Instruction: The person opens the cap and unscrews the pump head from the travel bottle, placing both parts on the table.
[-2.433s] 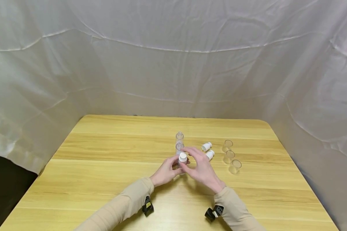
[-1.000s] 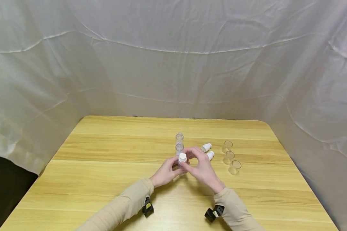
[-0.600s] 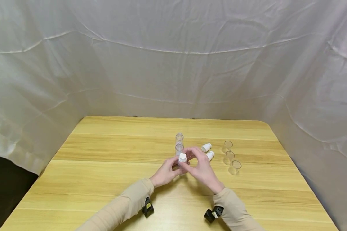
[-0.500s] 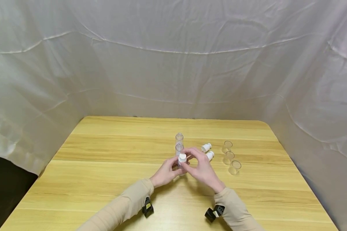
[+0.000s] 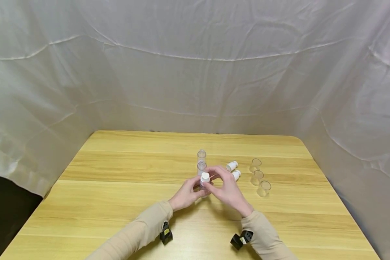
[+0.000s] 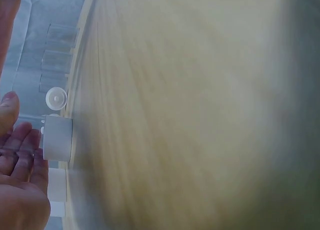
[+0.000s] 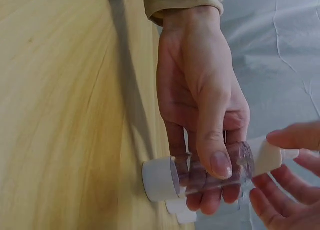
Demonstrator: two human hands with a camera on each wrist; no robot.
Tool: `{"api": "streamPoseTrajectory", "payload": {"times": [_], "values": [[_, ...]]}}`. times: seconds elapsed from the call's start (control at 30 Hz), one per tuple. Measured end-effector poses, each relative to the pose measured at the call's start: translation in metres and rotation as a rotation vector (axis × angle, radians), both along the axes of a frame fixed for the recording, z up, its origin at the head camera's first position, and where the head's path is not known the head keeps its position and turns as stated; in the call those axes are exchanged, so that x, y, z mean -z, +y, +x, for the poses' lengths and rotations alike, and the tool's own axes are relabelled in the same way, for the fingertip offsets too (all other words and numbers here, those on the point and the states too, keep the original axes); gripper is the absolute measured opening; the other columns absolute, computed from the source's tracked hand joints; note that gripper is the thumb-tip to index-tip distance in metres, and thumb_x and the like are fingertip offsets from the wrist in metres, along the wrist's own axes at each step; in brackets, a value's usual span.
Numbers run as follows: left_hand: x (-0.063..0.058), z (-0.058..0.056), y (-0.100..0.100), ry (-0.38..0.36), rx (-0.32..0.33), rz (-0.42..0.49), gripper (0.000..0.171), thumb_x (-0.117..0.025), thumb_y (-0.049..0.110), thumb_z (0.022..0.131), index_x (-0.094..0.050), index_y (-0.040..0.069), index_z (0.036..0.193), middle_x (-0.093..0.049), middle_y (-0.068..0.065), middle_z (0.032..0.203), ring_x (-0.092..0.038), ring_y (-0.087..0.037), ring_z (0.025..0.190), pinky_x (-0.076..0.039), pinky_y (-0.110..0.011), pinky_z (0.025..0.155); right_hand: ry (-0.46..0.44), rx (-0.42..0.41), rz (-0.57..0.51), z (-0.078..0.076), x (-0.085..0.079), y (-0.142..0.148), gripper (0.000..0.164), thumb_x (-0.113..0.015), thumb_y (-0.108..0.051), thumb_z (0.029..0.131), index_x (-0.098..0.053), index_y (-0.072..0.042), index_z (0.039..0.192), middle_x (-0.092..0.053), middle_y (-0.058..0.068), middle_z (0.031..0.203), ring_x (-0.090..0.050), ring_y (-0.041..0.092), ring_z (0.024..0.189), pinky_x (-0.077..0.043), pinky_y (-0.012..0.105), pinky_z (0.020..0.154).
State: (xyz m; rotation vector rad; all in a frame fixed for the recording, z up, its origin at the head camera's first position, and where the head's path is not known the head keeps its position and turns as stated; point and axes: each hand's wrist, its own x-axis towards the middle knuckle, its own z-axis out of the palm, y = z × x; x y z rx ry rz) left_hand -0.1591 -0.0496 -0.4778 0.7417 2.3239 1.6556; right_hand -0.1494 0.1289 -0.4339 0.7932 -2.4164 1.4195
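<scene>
My left hand (image 5: 186, 195) grips a clear bottle (image 7: 197, 172) with a white base (image 7: 160, 180), upright just above or on the table; the exact contact is unclear. My right hand (image 5: 227, 189) pinches a white pump top (image 5: 205, 177) at the bottle's mouth, thumb on one side and fingers on the other. In the right wrist view the top (image 7: 267, 155) sits against the bottle's neck. Behind stand two more clear bottles, a nearer one (image 5: 201, 167) and a farther one (image 5: 201, 156). Two loose white pump tops (image 5: 232, 165) lie right of them, one partly behind the right hand.
Three clear caps stand in a row on the right: a far one (image 5: 255, 165), a middle one (image 5: 257, 177) and a near one (image 5: 264, 189). The wooden table (image 5: 117, 169) has pale cloth (image 5: 195, 90) hanging around its back and sides.
My right hand's fingers, stretched farther over the pump top at first, have curled in and shifted slightly around it. The left hand and bottle stay in place.
</scene>
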Motion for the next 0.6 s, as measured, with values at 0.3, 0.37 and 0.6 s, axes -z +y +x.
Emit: {"api": "streamPoseTrajectory", "payload": {"times": [0.3, 0.37, 0.6], "values": [[-0.0005, -0.0004, -0.0012, -0.007, -0.002, -0.001, 0.046, -0.069, 0.015, 0.095, -0.056, 0.005, 0.138, -0.067, -0.015, 0.134, -0.06, -0.033, 0.129, -0.044, -0.051, 0.117, 0.02, 0.028, -0.008, -0.0008, 0.0017, -0.0006, 0.039, -0.082, -0.004, 0.08, -0.065, -0.003, 0.115, -0.068, 0.009, 0.102, -0.064, 0.022, 0.093, -0.061, 0.038, 0.082], [-0.0004, -0.0003, -0.0012, -0.01, -0.005, -0.005, 0.048, -0.069, 0.016, 0.094, -0.055, 0.006, 0.139, -0.064, -0.015, 0.137, -0.058, -0.033, 0.132, -0.042, -0.051, 0.118, 0.015, 0.026, -0.008, -0.0007, 0.0016, -0.0007, 0.037, -0.081, -0.003, 0.08, -0.066, -0.003, 0.114, -0.069, 0.009, 0.101, -0.065, 0.021, 0.091, -0.062, 0.038, 0.082], [0.0003, -0.0003, -0.0003, -0.01, -0.006, -0.004, 0.046, -0.068, 0.015, 0.095, -0.056, 0.005, 0.138, -0.065, -0.015, 0.136, -0.059, -0.034, 0.13, -0.042, -0.053, 0.118, 0.022, -0.003, 0.004, -0.0006, 0.0011, 0.0012, 0.043, -0.079, 0.002, 0.08, -0.064, 0.001, 0.12, -0.069, 0.012, 0.111, -0.064, 0.027, 0.103, -0.062, 0.039, 0.087]]}}
